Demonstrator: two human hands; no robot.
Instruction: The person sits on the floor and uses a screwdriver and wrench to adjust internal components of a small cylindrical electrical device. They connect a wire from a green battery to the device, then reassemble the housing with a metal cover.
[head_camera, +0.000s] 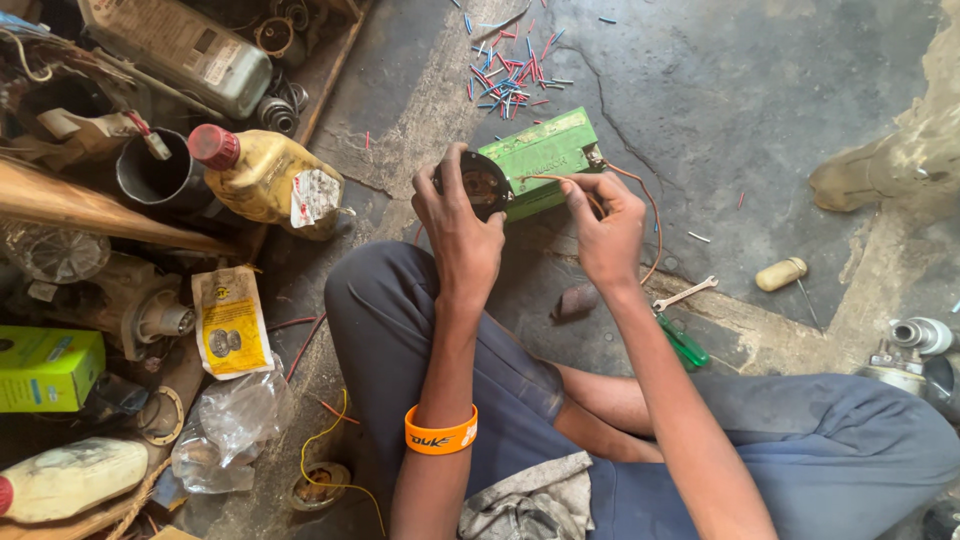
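My left hand (457, 225) grips a round black part (484, 184) with a rusty inner face, held above my knee. Behind it on the concrete floor lies a green box-shaped battery (545, 155). My right hand (607, 228) pinches a thin orange wire (652, 215) that runs from the battery's right end and loops down past my wrist. An orange band sits on my left wrist. Both hands hover just in front of the battery, close together.
Cut red and blue wire bits (510, 70) litter the floor beyond the battery. A spanner (684, 294), a green-handled screwdriver (683, 342) and a cream-handled tool (781, 273) lie to the right. A yellow oil bottle (265, 175), packets and cluttered parts fill the left.
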